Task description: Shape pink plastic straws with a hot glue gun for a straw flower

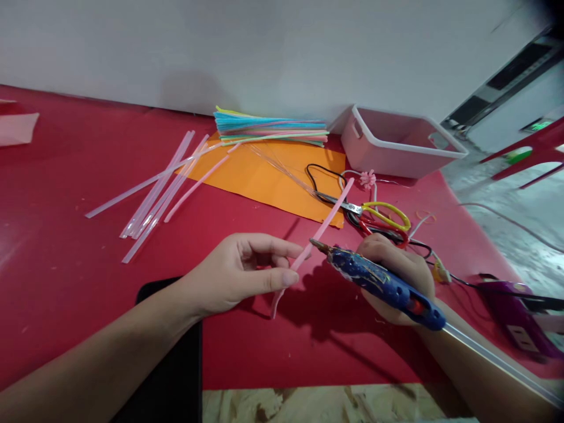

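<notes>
Between the thumb and fingers of my left hand [247, 267] is a pink pipe cleaner [326, 222], slanting up to the right with a bent lower end. My right hand [399, 273] is wrapped round a blue hot glue gun [374, 281] with a clear glue stick [493, 361] sticking out of its back. The nozzle is at the pipe cleaner, just above my left fingertips; whether it touches cannot be made out. Behind it lie scissors [352, 208] with one yellow and one red handle, partly on an orange sheet [273, 170].
Several glue sticks [156, 188] and another pink pipe cleaner [198, 185] lie at left. A stack of coloured pipe cleaners [268, 126] sits by the wall. At back right are a pink basket [396, 144] and a pink fluffy piece [368, 179]. A purple power strip [515, 317] and cables lie at right.
</notes>
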`<state>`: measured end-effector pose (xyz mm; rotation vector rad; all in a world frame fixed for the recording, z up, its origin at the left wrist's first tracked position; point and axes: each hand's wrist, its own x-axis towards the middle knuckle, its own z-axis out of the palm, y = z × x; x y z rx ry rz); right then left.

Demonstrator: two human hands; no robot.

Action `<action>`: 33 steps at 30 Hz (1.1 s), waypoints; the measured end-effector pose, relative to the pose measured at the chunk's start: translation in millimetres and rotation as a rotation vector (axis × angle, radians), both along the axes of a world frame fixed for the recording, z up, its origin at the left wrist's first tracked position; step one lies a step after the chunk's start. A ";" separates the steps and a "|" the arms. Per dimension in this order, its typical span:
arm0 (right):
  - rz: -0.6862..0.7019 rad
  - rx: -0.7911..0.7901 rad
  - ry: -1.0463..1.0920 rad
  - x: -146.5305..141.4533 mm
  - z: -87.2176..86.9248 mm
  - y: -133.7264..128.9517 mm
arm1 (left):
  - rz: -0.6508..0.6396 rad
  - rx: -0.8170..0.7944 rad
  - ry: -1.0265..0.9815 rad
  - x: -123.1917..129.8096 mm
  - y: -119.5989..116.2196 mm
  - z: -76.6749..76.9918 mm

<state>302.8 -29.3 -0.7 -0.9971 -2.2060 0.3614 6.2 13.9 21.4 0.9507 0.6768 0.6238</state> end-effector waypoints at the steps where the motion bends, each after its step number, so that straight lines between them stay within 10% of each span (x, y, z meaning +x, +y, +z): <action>1: 0.000 0.002 0.002 0.4 -0.5 -0.1 | 0.005 0.002 0.000 0.3 -0.1 0.4; 33: -0.080 0.026 0.108 -3.2 -4.1 -1.1 | 0.059 0.045 0.055 -0.1 -3.3 -1.5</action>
